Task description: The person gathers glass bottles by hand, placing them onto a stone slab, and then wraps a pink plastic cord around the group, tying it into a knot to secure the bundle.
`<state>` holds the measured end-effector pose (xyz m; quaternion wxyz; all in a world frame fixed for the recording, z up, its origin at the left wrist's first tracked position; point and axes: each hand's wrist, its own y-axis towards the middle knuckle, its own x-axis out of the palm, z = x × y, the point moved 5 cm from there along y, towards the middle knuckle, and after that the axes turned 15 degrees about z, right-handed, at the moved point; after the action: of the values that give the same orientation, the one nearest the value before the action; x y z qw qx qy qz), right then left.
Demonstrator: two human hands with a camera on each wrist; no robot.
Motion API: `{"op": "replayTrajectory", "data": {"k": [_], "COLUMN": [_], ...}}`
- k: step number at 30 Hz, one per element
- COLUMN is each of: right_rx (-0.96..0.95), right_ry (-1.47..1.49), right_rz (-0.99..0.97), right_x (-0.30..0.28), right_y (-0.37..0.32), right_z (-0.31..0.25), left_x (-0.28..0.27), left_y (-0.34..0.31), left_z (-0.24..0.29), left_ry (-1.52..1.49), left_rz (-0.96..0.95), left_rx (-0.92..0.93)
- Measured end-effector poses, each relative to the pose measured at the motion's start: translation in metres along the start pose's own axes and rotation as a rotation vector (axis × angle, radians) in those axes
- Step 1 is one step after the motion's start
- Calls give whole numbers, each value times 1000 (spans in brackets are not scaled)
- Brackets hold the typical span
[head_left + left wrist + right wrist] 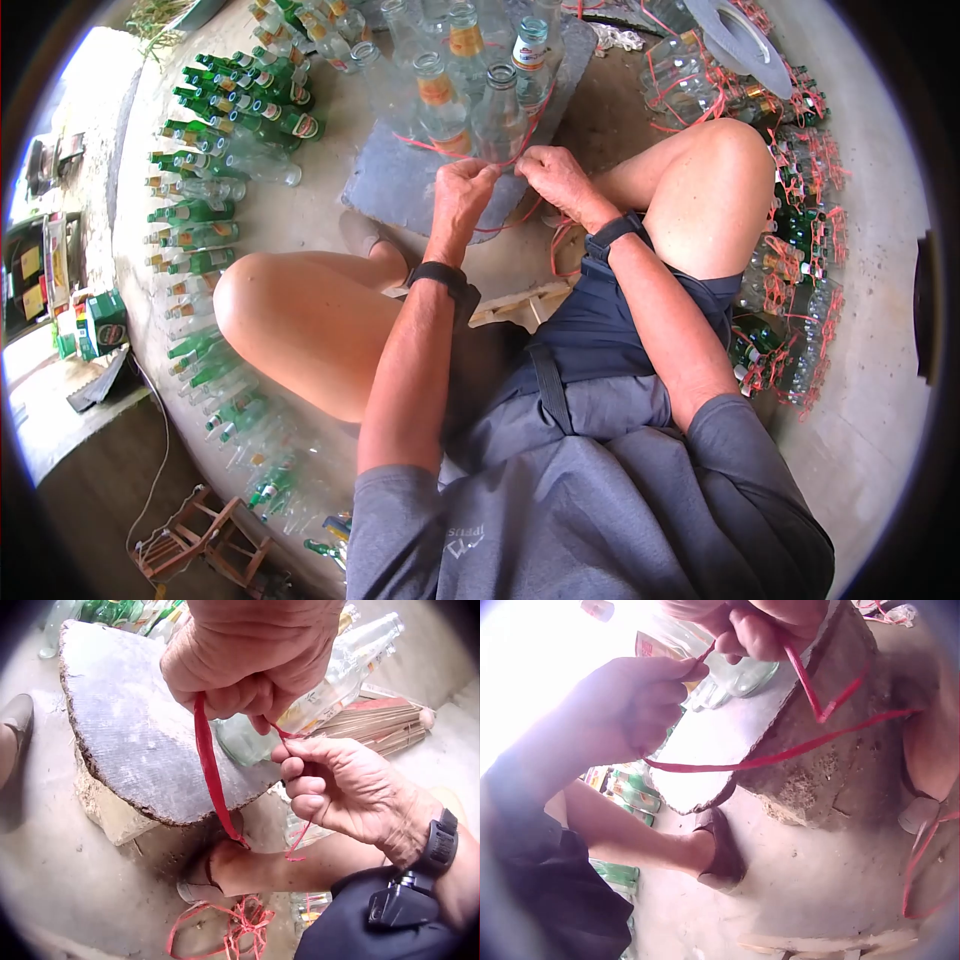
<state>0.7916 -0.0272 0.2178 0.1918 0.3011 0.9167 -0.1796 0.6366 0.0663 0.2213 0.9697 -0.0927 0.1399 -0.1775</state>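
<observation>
A bunch of clear glass bottles [437, 112] stands upright on a grey stone slab [385, 185], with red plastic twine passed around it low down. At the near side of the bunch my left hand [462, 200] pinches the twine [208, 761], and a flat length hangs from its curled fingers. Close beside it, my right hand [562, 182] pinches a thin twisted stretch of the same twine between thumb and fingers. The twine runs taut across the short gap between both hands in the left wrist view. The left hand hides part of the bottles there.
Rows of green and clear bottles [215, 235] stand on the floor at the left. Bundles tied in red twine [800, 260] line the right side. Loose twine [251, 926] lies tangled on the floor near a foot. A wooden stool [205, 540] is at the lower left.
</observation>
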Motion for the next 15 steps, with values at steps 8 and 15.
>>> {"op": "replayTrajectory", "data": {"k": [8,15], "right_rx": [-214,-6], "right_ry": [-86,-13], "right_rz": [187,53], "right_x": [-2,-4], "right_y": [2,0], "right_z": [-6,-3], "left_x": [-1,-3], "left_y": [3,0], "left_z": [7,7], "left_ry": [152,123], "left_rz": [50,32], "left_rx": [70,26]}}
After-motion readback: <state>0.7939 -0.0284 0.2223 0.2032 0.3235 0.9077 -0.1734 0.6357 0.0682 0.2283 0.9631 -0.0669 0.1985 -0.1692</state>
